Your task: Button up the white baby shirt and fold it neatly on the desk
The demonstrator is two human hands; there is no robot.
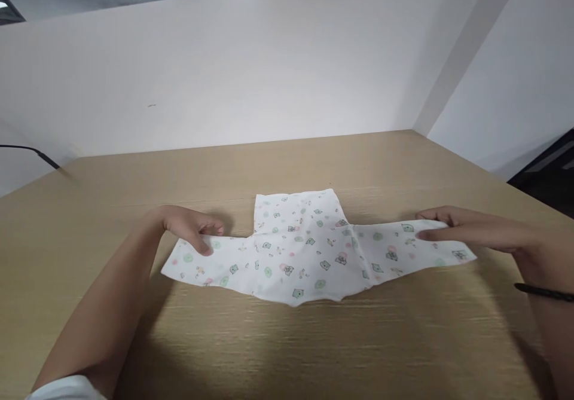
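Note:
A small white baby shirt [305, 250], printed with green, pink and grey little animals, lies spread on the table. Its two sleeves stretch out to the left and right, and the squarish body part points away from me. My left hand [191, 226] grips the left sleeve by its upper edge, thumb on top and fingers curled behind. On the other side, my right hand [466, 228] pinches the right sleeve near its end, with the thumb over the cloth and the fingers partly hidden behind it. The edge nearest me is slightly wavy.
The shirt rests on a light wood-grain table [287, 352]. A white partition wall [251, 71] rises along the far edge, and another runs down the right. A black cable [47, 159] reaches in at the left; a dark object [547, 170] stands beyond the right edge.

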